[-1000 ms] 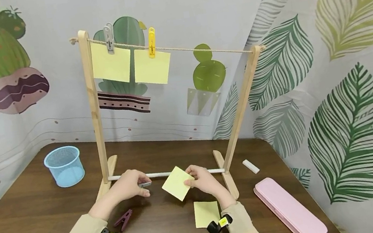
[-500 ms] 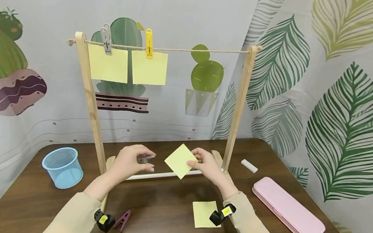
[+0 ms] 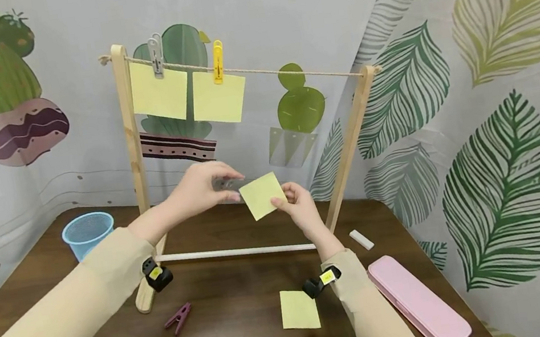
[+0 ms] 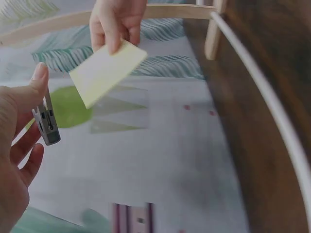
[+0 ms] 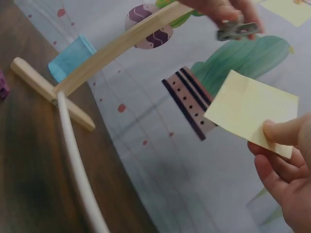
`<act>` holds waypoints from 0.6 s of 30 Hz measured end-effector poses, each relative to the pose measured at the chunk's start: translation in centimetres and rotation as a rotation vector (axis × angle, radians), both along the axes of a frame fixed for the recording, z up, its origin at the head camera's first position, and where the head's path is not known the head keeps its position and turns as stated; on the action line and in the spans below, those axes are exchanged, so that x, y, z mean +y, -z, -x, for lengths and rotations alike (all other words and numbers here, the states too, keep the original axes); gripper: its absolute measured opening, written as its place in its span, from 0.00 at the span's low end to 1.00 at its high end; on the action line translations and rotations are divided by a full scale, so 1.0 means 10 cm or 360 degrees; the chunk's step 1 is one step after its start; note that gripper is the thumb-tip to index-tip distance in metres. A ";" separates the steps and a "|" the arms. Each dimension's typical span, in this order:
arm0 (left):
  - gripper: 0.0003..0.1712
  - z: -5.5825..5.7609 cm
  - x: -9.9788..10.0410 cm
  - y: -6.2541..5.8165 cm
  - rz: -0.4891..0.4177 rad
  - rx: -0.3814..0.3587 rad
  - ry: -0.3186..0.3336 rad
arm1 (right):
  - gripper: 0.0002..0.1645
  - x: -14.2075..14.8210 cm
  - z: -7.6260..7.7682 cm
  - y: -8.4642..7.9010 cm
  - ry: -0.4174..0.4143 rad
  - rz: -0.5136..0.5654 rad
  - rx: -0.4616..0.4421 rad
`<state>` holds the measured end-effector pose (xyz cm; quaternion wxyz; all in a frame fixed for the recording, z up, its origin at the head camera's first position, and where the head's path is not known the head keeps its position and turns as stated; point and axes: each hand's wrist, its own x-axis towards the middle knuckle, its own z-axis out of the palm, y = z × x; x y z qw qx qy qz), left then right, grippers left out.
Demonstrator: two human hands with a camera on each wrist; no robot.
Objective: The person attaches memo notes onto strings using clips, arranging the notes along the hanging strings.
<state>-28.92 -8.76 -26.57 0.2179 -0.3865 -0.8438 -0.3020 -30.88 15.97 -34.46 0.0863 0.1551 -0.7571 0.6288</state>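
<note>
My left hand (image 3: 202, 188) pinches a grey clothespin (image 4: 46, 121) between thumb and fingers, its tip pointing away from the palm. To the right of it, my right hand (image 3: 302, 210) holds a yellow sticky note (image 3: 263, 195) by one edge, thumb on the front and fingers behind. Both hands are raised in front of the wooden frame, below its rope (image 3: 266, 71). From that rope hang two yellow notes, the left one (image 3: 159, 95) under a grey clothespin (image 3: 156, 56), the other (image 3: 220, 98) under a yellow clothespin (image 3: 217, 62).
A purple clothespin (image 3: 179, 319) and another yellow note (image 3: 299, 309) lie on the table (image 3: 236, 334). A blue mesh basket (image 3: 87, 229) stands at the left. On the right are a pink case (image 3: 418, 303) and a white eraser (image 3: 362, 239). A white bar (image 3: 235, 251) joins the frame's feet.
Both hands have risen from near the white bar toward the rope, carrying the grey clothespin and the note. The two have also come closer together.
</note>
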 end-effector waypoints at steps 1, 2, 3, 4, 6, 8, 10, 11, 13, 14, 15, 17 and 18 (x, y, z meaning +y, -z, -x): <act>0.23 0.00 0.03 -0.08 -0.0001 0.0029 0.0015 | 0.12 -0.01 0.02 -0.04 -0.0008 0.0036 0.0005; 0.23 0.00 0.06 -0.15 0.0000 0.0063 0.0026 | 0.12 -0.03 0.03 -0.09 -0.0010 0.0069 0.0009; 0.23 -0.01 0.10 -0.23 -0.0003 0.0095 0.0037 | 0.11 -0.04 0.04 -0.14 -0.0009 0.0102 0.0017; 0.22 -0.01 0.13 -0.31 -0.0002 0.0128 0.0051 | 0.11 -0.05 0.05 -0.19 -0.0007 0.0136 0.0027; 0.22 -0.02 0.20 -0.47 -0.0008 0.0181 0.0084 | 0.10 -0.06 0.08 -0.29 -0.0006 0.0192 0.0051; 0.22 -0.02 0.25 -0.61 -0.0005 0.0222 0.0103 | 0.10 -0.07 0.10 -0.38 0.0001 0.0222 0.0082; 0.21 -0.03 0.30 -0.74 -0.0009 0.0245 0.0121 | 0.10 -0.08 0.13 -0.48 0.0017 0.0236 0.0096; 0.21 -0.03 0.32 -0.80 -0.0010 0.0249 0.0121 | 0.10 -0.09 0.14 -0.52 0.0028 0.0245 0.0098; 0.21 -0.04 0.36 -0.92 -0.0020 0.0242 0.0115 | 0.11 -0.10 0.16 -0.60 0.0044 0.0263 0.0101; 0.21 -0.04 0.37 -0.97 -0.0030 0.0239 0.0111 | 0.11 -0.11 0.17 -0.64 0.0054 0.0276 0.0100; 0.22 -0.05 0.39 -1.03 -0.0040 0.0238 0.0106 | 0.12 -0.12 0.18 -0.69 0.0065 0.0296 0.0102; 0.22 -0.05 0.42 -1.12 -0.0068 0.0240 0.0091 | 0.12 -0.13 0.19 -0.76 0.0074 0.0334 0.0120; 0.22 -0.05 0.43 -1.17 -0.0084 0.0253 0.0084 | 0.12 -0.13 0.20 -0.80 0.0075 0.0351 0.0134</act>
